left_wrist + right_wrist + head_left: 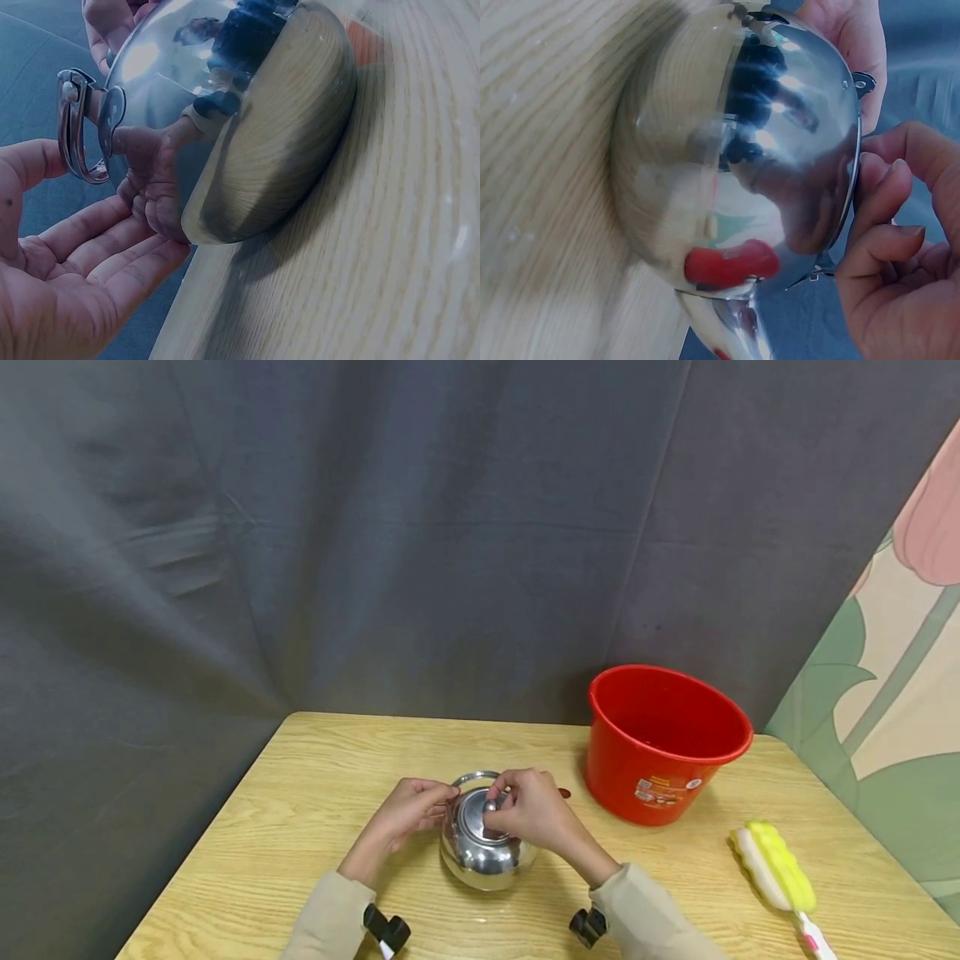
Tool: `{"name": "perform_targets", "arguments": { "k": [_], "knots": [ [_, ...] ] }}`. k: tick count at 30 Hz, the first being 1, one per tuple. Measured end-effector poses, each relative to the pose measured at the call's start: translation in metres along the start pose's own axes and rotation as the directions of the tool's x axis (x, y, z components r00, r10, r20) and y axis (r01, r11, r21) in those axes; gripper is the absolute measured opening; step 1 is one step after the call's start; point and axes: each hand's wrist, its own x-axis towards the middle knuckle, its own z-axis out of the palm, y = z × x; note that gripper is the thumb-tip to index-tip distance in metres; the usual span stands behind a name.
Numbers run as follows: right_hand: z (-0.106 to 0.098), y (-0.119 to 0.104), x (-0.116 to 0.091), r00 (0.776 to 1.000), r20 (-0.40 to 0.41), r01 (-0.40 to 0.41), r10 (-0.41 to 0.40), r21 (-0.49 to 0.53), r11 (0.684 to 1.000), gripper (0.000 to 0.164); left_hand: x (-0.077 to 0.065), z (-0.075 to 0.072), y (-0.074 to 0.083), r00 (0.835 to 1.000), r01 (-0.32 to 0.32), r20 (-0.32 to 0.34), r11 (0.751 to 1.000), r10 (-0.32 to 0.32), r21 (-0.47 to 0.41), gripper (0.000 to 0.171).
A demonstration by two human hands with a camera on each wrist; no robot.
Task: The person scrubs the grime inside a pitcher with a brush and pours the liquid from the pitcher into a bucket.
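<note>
A shiny steel kettle stands on the wooden table, with its round lid on top and its handle lowered toward the back. My right hand pinches the lid's knob between thumb and fingers. On the kettle's left side, my left hand has its fingers stretched out; in the left wrist view their tips touch the body and one digit reaches the handle hinge. The spout points right, its reddish tip showing past my right hand.
A red bucket stands at the back right of the wooden table. Nearer on the right lies a yellow and white sponge brush with a white and pink handle. A dark grey curtain hangs behind the table.
</note>
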Motion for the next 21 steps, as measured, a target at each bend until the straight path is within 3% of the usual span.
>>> {"name": "perform_targets", "arguments": {
  "k": [16, 21],
  "knots": [
    [-0.003, 0.0026, -0.0035, 0.999, 0.035, 0.005, -0.005, 0.017, 1.0, 0.016, 0.0037, 0.0026, 0.0028, 1.0, -0.001, 0.018, 1.0, 0.001, -0.006, 0.027],
    [-0.0005, 0.0045, -0.0048, 0.999, 0.008, 0.034, -0.034, 0.007, 0.999, 0.024, 0.0043, -0.0003, 0.0, 1.0, -0.004, 0.021, 1.0, 0.004, 0.01, 0.028]
  ]
}}
